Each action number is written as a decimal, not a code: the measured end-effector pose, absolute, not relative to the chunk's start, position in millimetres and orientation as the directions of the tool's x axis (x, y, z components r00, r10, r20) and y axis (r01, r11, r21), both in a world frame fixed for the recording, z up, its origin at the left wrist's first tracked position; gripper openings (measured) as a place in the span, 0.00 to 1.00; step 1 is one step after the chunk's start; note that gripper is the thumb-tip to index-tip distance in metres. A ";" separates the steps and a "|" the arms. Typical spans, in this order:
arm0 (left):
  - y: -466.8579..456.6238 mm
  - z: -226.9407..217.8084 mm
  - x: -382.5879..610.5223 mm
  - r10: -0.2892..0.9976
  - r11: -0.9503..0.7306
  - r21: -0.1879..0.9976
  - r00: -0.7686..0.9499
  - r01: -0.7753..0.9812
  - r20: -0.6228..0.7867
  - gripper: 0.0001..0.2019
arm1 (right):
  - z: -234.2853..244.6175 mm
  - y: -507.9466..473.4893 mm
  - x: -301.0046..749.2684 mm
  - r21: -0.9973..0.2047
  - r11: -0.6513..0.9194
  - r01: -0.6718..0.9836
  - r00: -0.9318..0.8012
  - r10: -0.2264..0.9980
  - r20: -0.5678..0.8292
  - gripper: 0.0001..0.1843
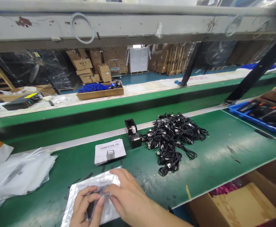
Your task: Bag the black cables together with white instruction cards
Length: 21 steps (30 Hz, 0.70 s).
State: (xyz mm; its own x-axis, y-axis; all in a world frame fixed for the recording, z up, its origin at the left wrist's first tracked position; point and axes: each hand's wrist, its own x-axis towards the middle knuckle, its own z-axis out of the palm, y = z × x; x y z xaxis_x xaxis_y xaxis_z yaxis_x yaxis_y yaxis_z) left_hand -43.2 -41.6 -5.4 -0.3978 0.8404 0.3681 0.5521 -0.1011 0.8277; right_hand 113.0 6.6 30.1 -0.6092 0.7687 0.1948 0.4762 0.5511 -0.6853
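My left hand [84, 206] and my right hand [123, 194] press together on a clear plastic bag [97, 184] lying flat on the green table [223, 151] at the bottom centre. Both hands pinch the bag, which has something dark inside that I cannot make out. Just beyond the bag lies a small stack of white booklets printed "THUNDERTRAIL PRO" [109, 151]. A black tape dispenser [132, 134] stands behind the booklets. To its right sits a tangled heap of black cables [173, 135].
A pile of clear plastic bags [17, 176] lies at the left. A blue tray of dark items [263, 115] is at the right edge. An open cardboard box [244, 205] stands at the bottom right. Across the green conveyor rail sits a carton of blue parts [100, 90].
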 end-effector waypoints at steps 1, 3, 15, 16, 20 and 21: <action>-40.7 -5.5 -43.2 0.841 -0.104 0.840 -0.403 0.533 0.360 0.11 | 28.8 10.1 109.5 -0.616 0.602 0.508 -0.639 0.743 0.199 0.13; -39.3 -6.6 -45.0 0.844 -0.109 0.866 -0.415 0.488 0.339 0.11 | 23.1 17.2 101.8 -0.482 0.665 0.570 -0.662 0.719 0.210 0.13; -29.9 67.7 -97.6 0.810 -0.077 0.985 -0.586 -0.156 -0.030 0.15 | 124.2 55.9 76.3 -0.136 0.935 0.327 -0.870 0.354 0.344 0.04; -28.2 75.6 -99.3 0.812 -0.099 0.975 -0.582 -0.199 -0.037 0.15 | 134.6 57.7 75.7 -0.166 0.940 0.299 -0.865 0.340 0.369 0.04; -25.0 91.6 -102.9 0.838 0.009 0.918 -0.498 -0.398 -0.224 0.17 | 161.1 60.3 79.3 -0.269 0.950 0.156 -0.869 0.261 0.419 0.03; -24.8 92.6 -102.0 0.840 0.035 0.892 -0.470 -0.451 -0.271 0.17 | 164.3 60.6 81.8 -0.289 0.949 0.125 -0.875 0.243 0.418 0.04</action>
